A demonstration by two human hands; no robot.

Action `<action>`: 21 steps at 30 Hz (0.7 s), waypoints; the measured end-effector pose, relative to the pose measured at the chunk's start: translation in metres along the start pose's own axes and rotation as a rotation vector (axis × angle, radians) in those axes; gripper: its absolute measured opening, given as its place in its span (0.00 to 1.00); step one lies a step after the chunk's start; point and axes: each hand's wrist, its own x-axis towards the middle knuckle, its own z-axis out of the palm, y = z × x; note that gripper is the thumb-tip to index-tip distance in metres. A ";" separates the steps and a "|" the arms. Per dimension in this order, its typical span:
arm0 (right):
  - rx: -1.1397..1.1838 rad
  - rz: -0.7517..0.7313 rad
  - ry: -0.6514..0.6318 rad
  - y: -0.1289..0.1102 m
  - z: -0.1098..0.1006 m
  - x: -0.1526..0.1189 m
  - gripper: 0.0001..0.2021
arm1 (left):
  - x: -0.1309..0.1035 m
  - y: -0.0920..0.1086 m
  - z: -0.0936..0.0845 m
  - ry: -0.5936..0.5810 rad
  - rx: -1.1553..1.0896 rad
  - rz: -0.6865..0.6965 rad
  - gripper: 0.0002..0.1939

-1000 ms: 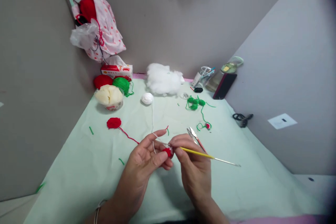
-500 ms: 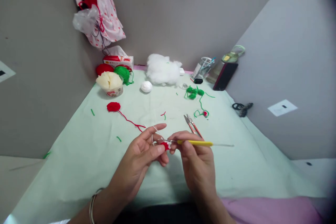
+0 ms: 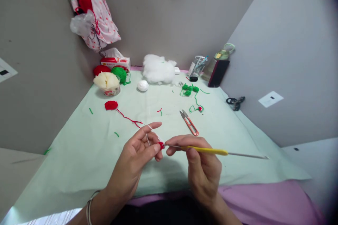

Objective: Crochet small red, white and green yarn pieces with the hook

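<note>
My left hand (image 3: 144, 147) pinches a small red and white crochet piece (image 3: 161, 145) between thumb and fingers. White yarn (image 3: 148, 139) runs around its raised index finger. In my right hand (image 3: 202, 161) is a crochet hook with a yellow handle (image 3: 211, 150); its near end meets the crochet piece, and the other metal end points to the right. From a flat red crocheted oval (image 3: 111, 105) a red strand leads towards my left hand. Thread snips (image 3: 189, 123) with orange handles lie beyond my right hand.
Green crocheted pieces (image 3: 190, 89) lie at the back right, near a phone (image 3: 218, 74) and a clear cup (image 3: 198, 66). White stuffing (image 3: 159, 69) and a white ball (image 3: 143, 85) sit at the back. Left are a tub (image 3: 112, 91), green yarn (image 3: 119, 74) and a tissue box (image 3: 116, 62).
My right hand has shifted slightly right with the hook, whose handle now extends farther right. My left hand has moved slightly left. The whole view has shifted a little.
</note>
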 end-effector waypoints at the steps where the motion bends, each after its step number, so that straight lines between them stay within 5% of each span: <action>1: -0.003 -0.008 0.005 0.000 0.000 -0.001 0.14 | 0.000 -0.001 0.000 -0.003 0.013 0.008 0.21; 8: -0.132 -0.208 -0.054 0.007 0.000 -0.003 0.16 | 0.001 -0.008 -0.002 -0.002 0.060 0.057 0.20; 13: -0.469 -0.419 -0.114 0.016 -0.001 -0.011 0.23 | -0.002 -0.013 0.005 0.071 0.042 0.082 0.26; 16: -0.619 -0.490 -0.082 0.019 -0.002 -0.014 0.27 | -0.002 -0.012 0.008 0.008 -0.122 -0.052 0.27; 21: -0.169 -0.181 0.128 0.014 0.000 -0.006 0.15 | 0.002 -0.003 0.007 -0.010 -0.253 -0.209 0.23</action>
